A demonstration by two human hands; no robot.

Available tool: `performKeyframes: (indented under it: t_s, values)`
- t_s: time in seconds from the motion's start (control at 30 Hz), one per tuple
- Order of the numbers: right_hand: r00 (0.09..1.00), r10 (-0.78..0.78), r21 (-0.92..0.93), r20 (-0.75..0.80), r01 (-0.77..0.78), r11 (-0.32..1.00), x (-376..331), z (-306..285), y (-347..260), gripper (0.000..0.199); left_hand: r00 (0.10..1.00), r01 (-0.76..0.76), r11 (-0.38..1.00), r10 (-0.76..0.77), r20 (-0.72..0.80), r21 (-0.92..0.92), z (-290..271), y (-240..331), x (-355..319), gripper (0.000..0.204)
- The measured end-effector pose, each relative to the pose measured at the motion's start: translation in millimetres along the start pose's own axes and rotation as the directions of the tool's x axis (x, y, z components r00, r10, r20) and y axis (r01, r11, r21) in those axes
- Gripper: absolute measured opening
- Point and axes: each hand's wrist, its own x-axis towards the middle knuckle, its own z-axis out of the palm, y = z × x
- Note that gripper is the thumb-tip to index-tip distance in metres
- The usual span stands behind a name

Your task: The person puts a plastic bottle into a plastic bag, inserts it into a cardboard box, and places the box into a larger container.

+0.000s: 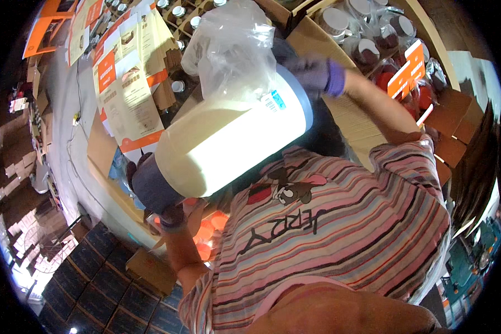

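A large cream cylindrical canister lies tilted across my front, with a dark end at the lower left and a blue-grey rim at the upper right. A small blue-and-white label sits near that rim. My left hand, in a dark purple glove, is wrapped around the canister's dark end. My right hand, gloved too, is beside the blue-grey rim; its fingers are smeared by motion and partly hidden. A crumpled clear plastic bag bunches against the canister's far side.
Printed cream-and-orange cardboard sheets stack at the left, beside a divided carton of white-capped bottles. An open carton at the far right holds bagged jars. Dark boxes are stacked at the lower left. Orange round items lie below the canister.
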Motion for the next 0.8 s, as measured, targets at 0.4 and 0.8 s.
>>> performKeyframes:
  t_s: [0.4,0.8]
  values:
    - [0.716,-0.453,-0.542,-0.531,0.124,0.831,59,-44,4,0.042,0.985,0.173,0.983,-0.172,-0.018,0.064,10,-9,-31,0.086]
    - [0.556,0.133,0.375,-0.821,0.347,0.86,13,14,20,0.03,0.962,0.231,0.944,-0.258,0.087,0.237,-6,-40,-52,0.061]
